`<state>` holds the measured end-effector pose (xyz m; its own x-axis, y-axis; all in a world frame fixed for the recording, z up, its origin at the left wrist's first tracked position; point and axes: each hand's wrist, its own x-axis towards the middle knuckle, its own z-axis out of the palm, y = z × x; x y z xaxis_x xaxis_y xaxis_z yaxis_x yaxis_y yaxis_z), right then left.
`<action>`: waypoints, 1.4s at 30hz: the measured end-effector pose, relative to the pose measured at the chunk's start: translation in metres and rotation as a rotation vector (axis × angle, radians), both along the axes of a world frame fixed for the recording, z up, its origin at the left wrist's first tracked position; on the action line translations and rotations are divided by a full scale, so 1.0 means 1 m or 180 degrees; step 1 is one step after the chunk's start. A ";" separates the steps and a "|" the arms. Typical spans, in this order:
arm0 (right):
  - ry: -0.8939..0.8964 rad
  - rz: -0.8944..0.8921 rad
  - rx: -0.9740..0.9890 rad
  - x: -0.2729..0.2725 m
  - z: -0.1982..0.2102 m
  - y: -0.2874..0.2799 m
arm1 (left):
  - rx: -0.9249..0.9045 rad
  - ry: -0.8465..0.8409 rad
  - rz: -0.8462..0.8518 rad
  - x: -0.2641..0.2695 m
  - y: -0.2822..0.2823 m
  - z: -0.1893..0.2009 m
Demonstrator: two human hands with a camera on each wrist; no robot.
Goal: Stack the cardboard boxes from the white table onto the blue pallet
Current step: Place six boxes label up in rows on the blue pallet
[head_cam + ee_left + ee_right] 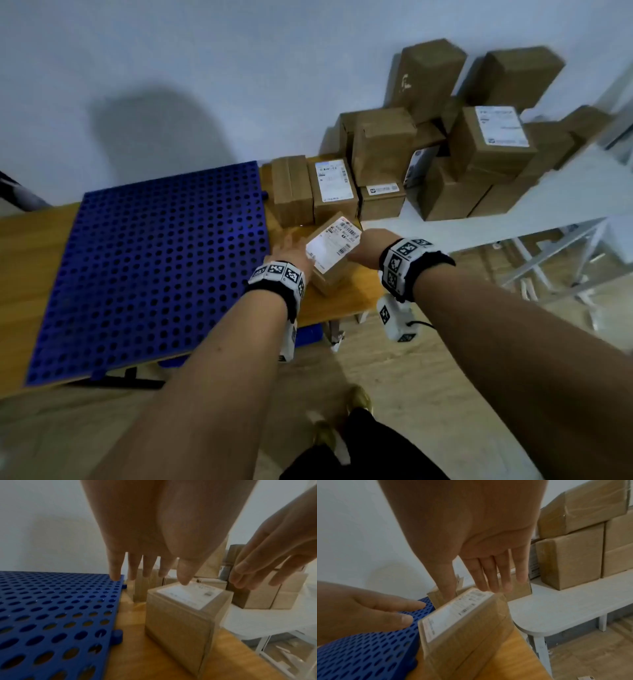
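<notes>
A small cardboard box [334, 251] with a white label stands on the wooden table, just right of the blue pallet [154, 267]. My left hand [291, 248] hovers at its left side, fingers straight and spread, the thumb tip near the label. My right hand [364, 248] is at its right side with straight fingers. In the left wrist view the box [178, 622] stands free beneath my left hand [150, 566], and the right hand [257, 563] is apart from it. In the right wrist view my right hand [479, 574] reaches the box's [465, 635] far top edge; touch is unclear.
The wooden table [27, 257] carries the pallet and three more boxes [334, 186] behind the small one. A pile of several boxes [479, 147] sits on the white table [513, 219] to the right, against the wall. The pallet top is bare.
</notes>
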<state>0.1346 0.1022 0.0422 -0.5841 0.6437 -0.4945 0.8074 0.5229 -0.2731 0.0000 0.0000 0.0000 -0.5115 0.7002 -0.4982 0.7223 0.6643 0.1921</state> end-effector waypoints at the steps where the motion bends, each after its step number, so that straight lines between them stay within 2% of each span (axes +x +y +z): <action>1: -0.0108 0.0008 -0.0086 0.000 -0.005 0.002 | -0.0064 -0.0035 0.0023 0.002 0.000 -0.002; 4: -0.0132 -0.0126 -0.0297 0.003 -0.016 0.005 | -0.0049 0.0070 0.0068 0.005 0.003 -0.013; 9: 0.0192 -0.0293 -0.0285 0.003 -0.018 0.013 | 0.0007 -0.0024 0.0326 0.016 0.007 -0.019; 15: 0.0386 -0.0874 -0.0506 0.003 -0.034 0.015 | -0.0009 -0.0218 0.0615 0.030 0.004 -0.028; 20: 0.0172 -0.0853 -0.0990 0.003 -0.047 0.009 | 0.0220 -0.0528 0.0831 0.035 -0.001 -0.032; 23: 0.0237 -0.0964 -0.1149 -0.003 -0.050 0.004 | 0.0271 -0.0559 0.1008 0.037 -0.006 -0.028; 31: 0.0504 -0.0689 -0.0878 -0.038 -0.030 0.000 | 0.0791 -0.0256 0.1496 0.028 -0.033 0.002; 35: 0.0605 -0.0208 -0.0626 -0.076 -0.007 -0.014 | 0.0966 -0.0047 0.1804 0.003 -0.061 0.022; 42: 0.0611 0.0360 -0.0704 -0.141 0.009 -0.051 | 0.1040 -0.0027 0.2270 -0.044 -0.104 0.032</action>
<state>-0.0063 0.0507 0.0509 -0.7420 0.4584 -0.4891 0.6703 0.5175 -0.5319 -0.0439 -0.1043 0.0319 -0.8899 0.3157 -0.3294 0.1401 0.8761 0.4614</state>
